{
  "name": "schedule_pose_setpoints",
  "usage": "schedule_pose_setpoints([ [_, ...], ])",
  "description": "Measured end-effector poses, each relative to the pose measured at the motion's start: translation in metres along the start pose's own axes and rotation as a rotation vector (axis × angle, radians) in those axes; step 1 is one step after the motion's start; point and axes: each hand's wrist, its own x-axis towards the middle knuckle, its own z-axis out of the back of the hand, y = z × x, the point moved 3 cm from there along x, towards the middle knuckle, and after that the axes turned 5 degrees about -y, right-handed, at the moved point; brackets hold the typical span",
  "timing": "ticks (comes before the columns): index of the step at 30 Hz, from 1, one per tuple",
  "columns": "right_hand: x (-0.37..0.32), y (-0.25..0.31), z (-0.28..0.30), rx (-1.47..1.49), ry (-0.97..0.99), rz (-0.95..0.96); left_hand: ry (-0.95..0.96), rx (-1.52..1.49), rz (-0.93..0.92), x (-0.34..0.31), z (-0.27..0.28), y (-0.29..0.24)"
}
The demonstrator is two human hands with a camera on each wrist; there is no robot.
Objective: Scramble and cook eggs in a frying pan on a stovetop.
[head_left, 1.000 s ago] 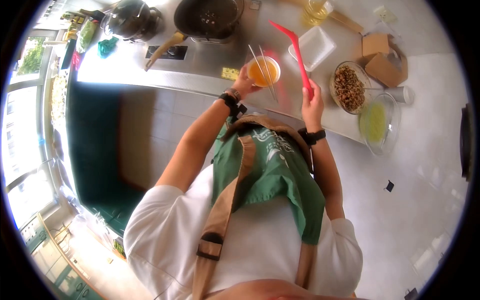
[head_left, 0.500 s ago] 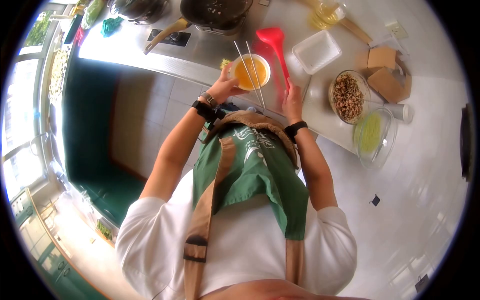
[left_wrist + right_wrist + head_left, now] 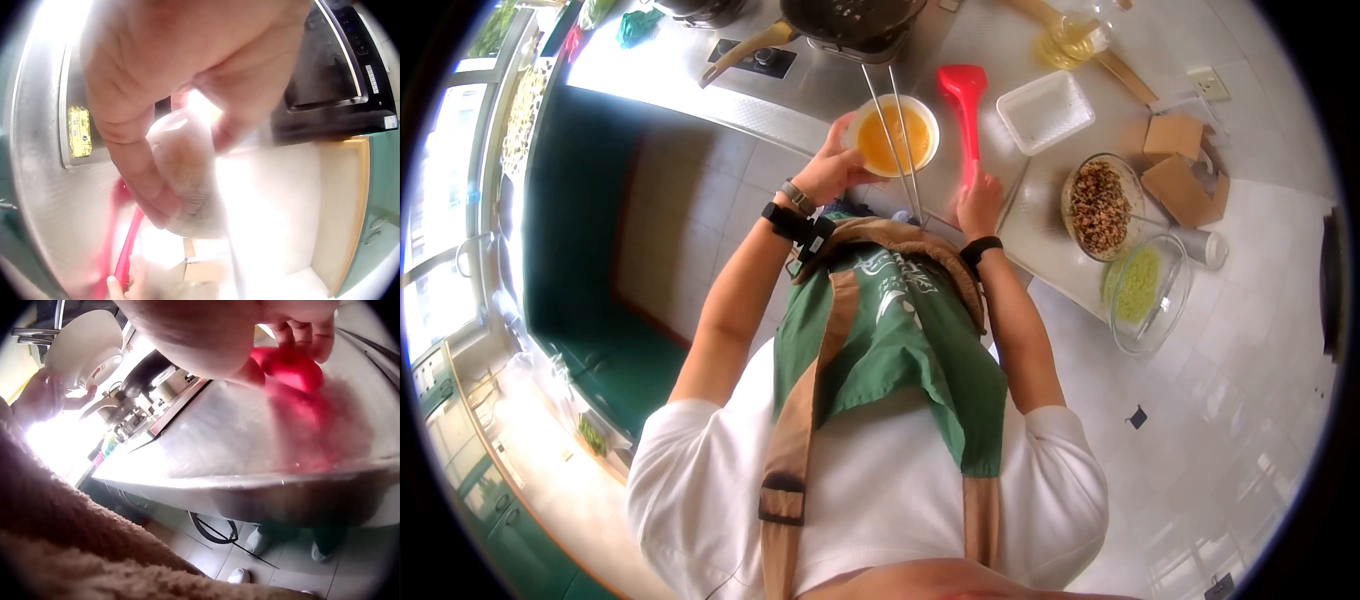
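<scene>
A white bowl (image 3: 934, 124) of yellow-orange liquid (image 3: 876, 140), like beaten egg, is in my left hand (image 3: 830, 168), whose fingers grip its side. Two metal chopsticks (image 3: 871, 84) lie across the bowl, their lower ends reaching past the rim toward the apron. From the left wrist view, thumb and fingers curl round the bowl's pale underside (image 3: 184, 156). To the right, my right hand (image 3: 980, 206) grips the handle of a red spatula (image 3: 966, 105), its broad head pointing away over the counter. In the right wrist view, fingers wrap the red handle (image 3: 290, 367).
A dark frying pan (image 3: 855, 20) sits at the back. Right of the spatula are a white tray (image 3: 1045, 112), a glass bowl of chopped brown mixture (image 3: 1100, 210), a glass bowl with green contents (image 3: 1140, 285), an open cardboard box (image 3: 1185, 185) and an oil jug (image 3: 1072, 42).
My left hand has shifted left with the bowl. The right hand has moved left and toward the body, and the spatula has turned from edge-on to show its broad head.
</scene>
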Motion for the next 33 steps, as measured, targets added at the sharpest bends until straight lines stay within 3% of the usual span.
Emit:
schedule_pose_setpoints([
  [2, 0.013, 0.017, 0.026, -0.034, -0.096, 0.035, -0.003, -0.008, -0.005, -0.001, 0.000, -0.003],
  [4, 0.035, 0.058, 0.076, 0.319, -0.176, 0.375, 0.019, -0.013, -0.033, -0.002, -0.001, -0.007],
  [5, 0.040, 0.069, 0.094, 0.319, -0.176, 0.374, 0.019, -0.013, -0.033, -0.002, -0.003, -0.007],
  [7, 0.046, 0.103, 0.118, 0.286, -0.136, 0.796, 0.036, -0.042, -0.050, -0.004, -0.004, -0.016],
  [10, 0.054, 0.133, 0.126, 0.183, -0.056, 0.915, 0.082, -0.035, -0.079, -0.006, -0.004, -0.027],
  [12, 0.059, 0.141, 0.133, 0.183, -0.126, 0.947, 0.092, -0.045, -0.080, -0.010, -0.005, -0.030],
  [14, 0.064, 0.144, 0.126, 0.146, -0.031, 1.018, 0.071, -0.012, -0.064, -0.010, -0.008, -0.033],
  [16, 0.072, 0.152, 0.140, 0.132, -0.079, 1.069, 0.056, -0.013, -0.060, -0.013, -0.013, -0.046],
  [19, 0.088, 0.163, 0.170, 0.252, -0.239, 1.041, 0.075, -0.003, -0.048, -0.009, 0.000, -0.063],
  [21, 0.104, 0.163, 0.193, 0.751, -0.243, 0.780, 0.086, 0.015, -0.074, -0.004, 0.006, -0.077],
  [22, 0.110, 0.170, 0.201, 0.751, -0.352, 0.595, 0.091, 0.033, -0.099, -0.002, 0.010, -0.083],
  [24, 0.129, 0.172, 0.197, 0.688, -0.157, 0.314, 0.098, 0.045, -0.106, 0.011, 0.028, -0.095],
  [28, 0.161, 0.178, 0.172, 0.704, 0.045, 0.170, 0.127, 0.074, -0.067, 0.023, 0.051, -0.124],
  [30, 0.173, 0.186, 0.161, 1.139, 0.220, -0.141, 0.138, 0.135, -0.105, 0.026, 0.059, -0.144],
  [33, 0.195, 0.192, 0.152, 1.117, 0.182, -0.158, 0.172, 0.178, -0.109, 0.034, 0.073, -0.180],
])
